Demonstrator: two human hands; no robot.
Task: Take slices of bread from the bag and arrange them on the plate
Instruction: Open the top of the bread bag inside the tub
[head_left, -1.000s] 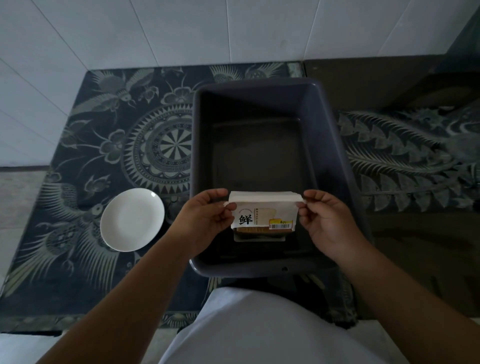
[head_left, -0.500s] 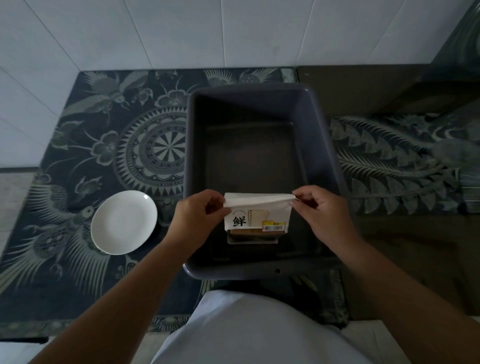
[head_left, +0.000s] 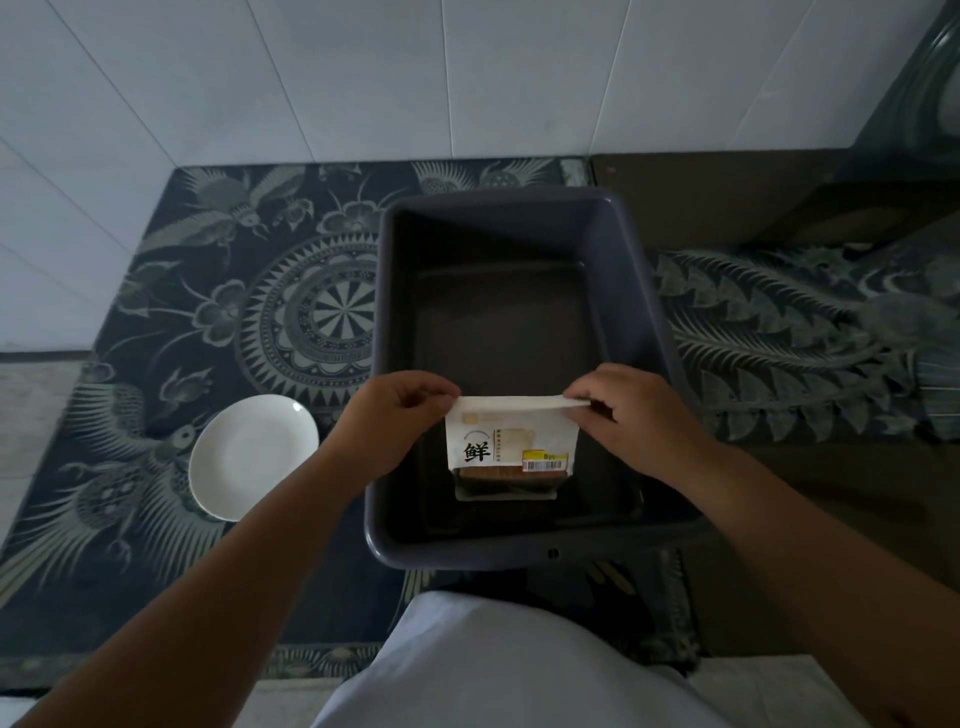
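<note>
A white bread bag with a black character and a yellow barcode sticker stands upright at the near end of a dark grey tub. Brown bread shows through its clear lower part. My left hand pinches the bag's top left corner. At the top right, my right hand pinches the folded flap, its fingers reaching in over the top edge. An empty white plate lies on the patterned mat left of the tub.
The tub sits on a dark mat with bird and mandala patterns, against a white tiled wall. A dark brown surface lies behind on the right. My white shirt fills the bottom of the view.
My right hand has slid left along the bag's top edge, pulling the flap over. The left hand keeps its pinch on the left corner. The bag stays in place.
</note>
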